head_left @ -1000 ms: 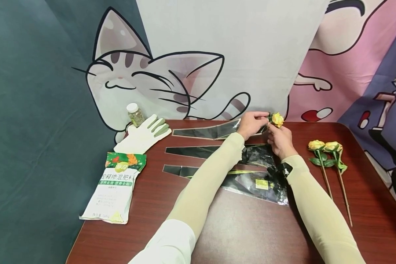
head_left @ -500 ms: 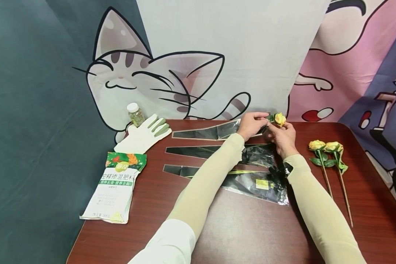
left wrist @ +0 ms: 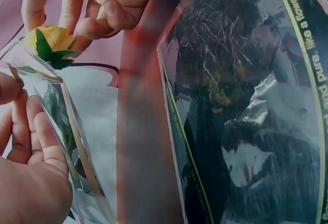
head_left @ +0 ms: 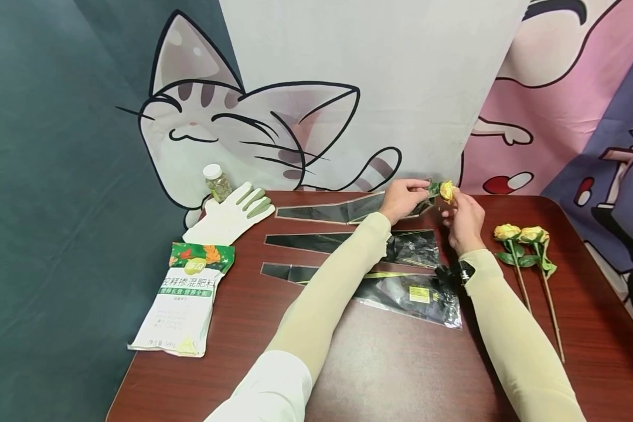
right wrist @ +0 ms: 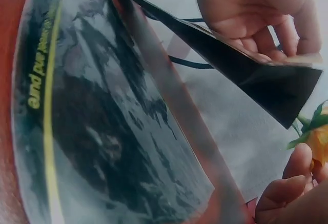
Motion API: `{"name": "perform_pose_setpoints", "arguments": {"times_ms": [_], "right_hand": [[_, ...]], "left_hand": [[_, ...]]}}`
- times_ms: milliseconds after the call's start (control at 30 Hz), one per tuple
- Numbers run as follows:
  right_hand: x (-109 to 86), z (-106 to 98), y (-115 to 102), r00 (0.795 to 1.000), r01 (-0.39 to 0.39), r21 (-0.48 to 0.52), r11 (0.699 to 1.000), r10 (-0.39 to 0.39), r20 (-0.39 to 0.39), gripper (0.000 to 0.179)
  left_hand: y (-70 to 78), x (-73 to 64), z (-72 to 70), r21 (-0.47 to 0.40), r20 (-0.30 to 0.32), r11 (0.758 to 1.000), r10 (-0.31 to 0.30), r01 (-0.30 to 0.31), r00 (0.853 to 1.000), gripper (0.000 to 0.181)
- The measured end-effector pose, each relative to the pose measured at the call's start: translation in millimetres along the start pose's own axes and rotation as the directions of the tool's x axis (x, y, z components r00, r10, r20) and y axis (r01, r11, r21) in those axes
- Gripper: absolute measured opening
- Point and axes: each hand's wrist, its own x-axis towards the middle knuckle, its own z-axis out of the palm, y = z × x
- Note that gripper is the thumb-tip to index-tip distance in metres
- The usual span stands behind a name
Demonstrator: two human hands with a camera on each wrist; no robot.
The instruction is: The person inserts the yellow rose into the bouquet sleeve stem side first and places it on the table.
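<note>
My left hand (head_left: 401,199) pinches the edge of a clear flower sleeve (left wrist: 77,137) with a dark side at its mouth. Inside the sleeve runs the leafy stem of a yellow rose (head_left: 447,191), whose bloom sticks out of the mouth. My right hand (head_left: 464,221) has its fingertips around that bloom, seen close in the left wrist view. Two more dark, tapered sleeves lie nearer on the table, a middle one (head_left: 419,249) and a front one (head_left: 390,293) with a yellow label. The left palm hides part of the held sleeve.
Two yellow roses (head_left: 516,261) lie on the right of the brown table (head_left: 401,363). On the left are a fertilizer bag (head_left: 187,305), white-green gloves (head_left: 221,225) and a small white-capped jar (head_left: 217,184). A printed cloth backdrop (head_left: 411,88) stands behind the table's far edge.
My right hand has shifted right, from the stem below the rose's bloom to the bloom itself. The bloom has moved slightly right. My left hand has stayed at the sleeve's mouth.
</note>
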Motion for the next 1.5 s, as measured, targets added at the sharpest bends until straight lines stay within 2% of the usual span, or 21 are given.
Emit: {"name": "perform_pose_setpoints", "arguments": {"times_ms": [167, 567, 867, 1200, 1500], "right_hand": [[1.8, -2.0, 0.4, 1.0, 0.003, 0.043, 0.999, -0.003, 0.0, 0.016], [-3.4, 2.9, 4.0, 1.0, -0.011, 0.023, 1.0, 0.01, 0.022, 0.014], [-3.3, 5.1, 5.9, 0.995, -0.02, 0.031, 0.999, 0.017, 0.099, 0.018], [-2.1, 6.8, 6.5, 0.995, -0.057, -0.056, 0.997, 0.061, 0.077, 0.019], [-0.2, 5.8, 7.1, 0.99, -0.088, -0.128, 0.988, 0.101, 0.103, 0.013]], "left_hand": [[1.0, -1.3, -1.1, 0.013, 0.015, 1.0, -0.007, 0.007, 1.0, 0.022], [-1.5, -0.6, 1.8, -0.002, 0.005, 1.0, 0.009, -0.009, 1.0, 0.022], [-1.3, 0.7, 2.2, -0.05, 0.005, 0.999, -0.013, 0.014, 1.0, 0.021], [1.1, 1.5, 1.8, -0.01, 0.001, 1.0, -0.016, 0.016, 1.0, 0.021], [-0.2, 0.3, 2.2, -0.004, 0.002, 1.0, -0.005, 0.005, 1.0, 0.02]]}}
